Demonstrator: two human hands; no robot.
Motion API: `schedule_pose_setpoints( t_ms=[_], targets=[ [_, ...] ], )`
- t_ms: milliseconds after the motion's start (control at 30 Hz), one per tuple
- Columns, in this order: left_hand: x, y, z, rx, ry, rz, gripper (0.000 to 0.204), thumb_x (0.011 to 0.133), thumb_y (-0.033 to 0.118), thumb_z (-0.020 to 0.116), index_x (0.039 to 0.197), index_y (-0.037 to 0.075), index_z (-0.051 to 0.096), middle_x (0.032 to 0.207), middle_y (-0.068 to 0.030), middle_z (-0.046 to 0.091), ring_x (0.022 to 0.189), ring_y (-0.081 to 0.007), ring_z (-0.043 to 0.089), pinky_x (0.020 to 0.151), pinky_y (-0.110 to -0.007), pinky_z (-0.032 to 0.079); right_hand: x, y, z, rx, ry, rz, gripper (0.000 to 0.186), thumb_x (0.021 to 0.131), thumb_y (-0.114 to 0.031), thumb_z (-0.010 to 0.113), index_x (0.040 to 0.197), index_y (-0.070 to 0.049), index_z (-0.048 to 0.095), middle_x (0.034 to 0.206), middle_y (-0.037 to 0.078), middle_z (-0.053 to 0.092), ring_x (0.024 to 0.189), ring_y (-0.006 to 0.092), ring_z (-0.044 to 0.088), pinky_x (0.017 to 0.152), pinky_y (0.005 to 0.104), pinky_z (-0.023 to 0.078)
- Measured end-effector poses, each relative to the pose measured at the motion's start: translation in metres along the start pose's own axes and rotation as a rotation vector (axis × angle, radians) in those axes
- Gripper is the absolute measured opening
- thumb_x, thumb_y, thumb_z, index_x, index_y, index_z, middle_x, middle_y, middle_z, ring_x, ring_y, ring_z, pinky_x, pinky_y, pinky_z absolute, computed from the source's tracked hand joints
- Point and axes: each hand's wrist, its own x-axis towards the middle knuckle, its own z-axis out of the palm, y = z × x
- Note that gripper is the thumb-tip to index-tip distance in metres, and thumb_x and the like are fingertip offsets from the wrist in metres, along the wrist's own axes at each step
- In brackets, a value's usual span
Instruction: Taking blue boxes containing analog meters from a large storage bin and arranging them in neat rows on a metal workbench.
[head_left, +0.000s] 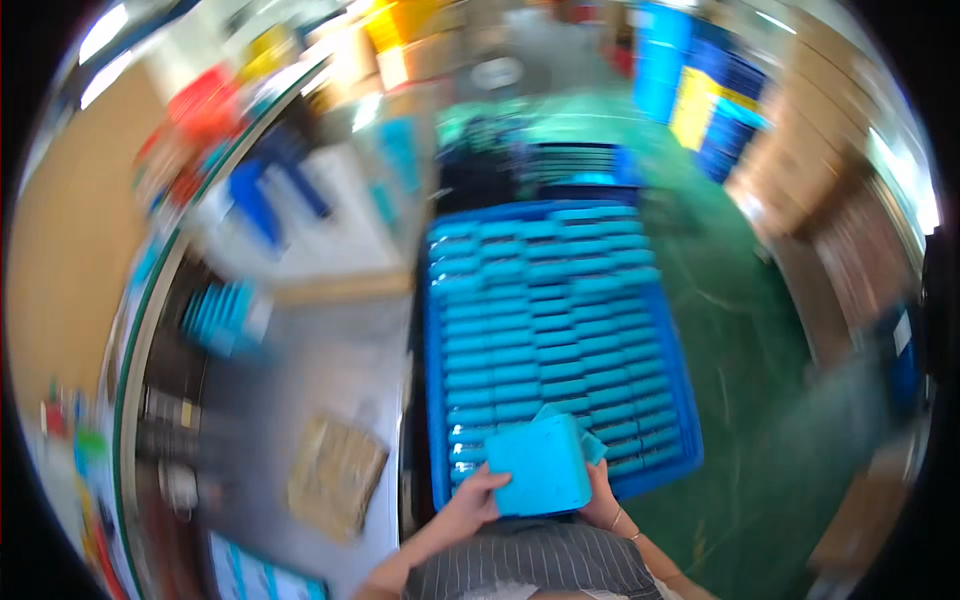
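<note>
At the lower middle, my left hand (pixel 477 497) grips the left side of a turquoise rectangular case (pixel 537 466), and my right hand (pixel 602 502) holds its right side. At least one more turquoise piece (pixel 591 444) shows behind it, partly hidden. Under and beyond my hands lies a blue crate (pixel 687 420) filled with rows of several similar turquoise pieces (pixel 548 304). The picture is blurred, so finer detail cannot be made out.
On the left are a metal worktop (pixel 330 365) with a crumpled brown sheet (pixel 335 470), a white board (pixel 300 225) and stacked turquoise pieces (pixel 220 315). More crates (pixel 585 165) stand beyond. Cardboard boxes (pixel 805 120) and blue drums (pixel 665 60) line the right of the green floor (pixel 735 420).
</note>
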Motion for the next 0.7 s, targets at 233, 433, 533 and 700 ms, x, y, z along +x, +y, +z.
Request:
schedule_pose_setpoints(
  t_ms=[233, 433, 533, 700],
  targets=[
    [0.006, -0.064, 0.025, -0.286, -0.031, 0.339, 0.061, 0.083, 0.009, 0.056, 0.135, 0.002, 0.026, 0.133, -0.017, 0.038, 0.12, -0.0305, 0.042, 0.099, -0.046, 0.036, 0.038, 0.055, -0.016, 1.306, -0.443, 0.689, 0.042, 0.087, -0.017, 0.05, 0.125, -0.006, 0.035, 0.12, 0.015, 0.049, 0.101, 0.0267, 0.056, 0.081, 0.0379, 0.05],
    [-0.004, -0.097, 0.031, -0.493, 0.052, 0.574, 0.057, 0.082, 0.008, 0.057, 0.132, -0.001, 0.03, 0.131, -0.0193, 0.04, 0.119, -0.0323, 0.043, 0.101, -0.047, 0.035, 0.066, 0.052, -0.041, 1.007, -0.386, 0.608, 0.047, 0.079, -0.005, 0.061, 0.12, 0.001, 0.04, 0.119, 0.016, 0.049, 0.104, 0.0296, 0.053, 0.084, 0.0402, 0.048],
    [-0.007, -0.084, 0.03, -0.532, 0.169, 0.696, 0.054, 0.083, 0.01, 0.056, 0.13, -0.001, 0.033, 0.129, -0.0186, 0.043, 0.117, -0.0327, 0.045, 0.1, -0.048, 0.035, 0.093, 0.053, -0.046, 0.996, -0.44, 0.632, 0.048, 0.078, -0.003, 0.062, 0.12, 0.001, 0.04, 0.12, 0.017, 0.049, 0.106, 0.0301, 0.051, 0.087, 0.0425, 0.045],
    [-0.04, -0.051, 0.023, -0.6, 0.476, 0.922, 0.054, 0.083, 0.011, 0.056, 0.13, 0.001, 0.032, 0.129, -0.0175, 0.043, 0.117, -0.0324, 0.044, 0.101, -0.047, 0.034, 0.133, 0.052, -0.016, 1.05, -0.609, 0.669, 0.048, 0.078, -0.004, 0.062, 0.122, 0.001, 0.042, 0.12, 0.016, 0.049, 0.108, 0.0297, 0.05, 0.093, 0.0428, 0.041]
  ],
)
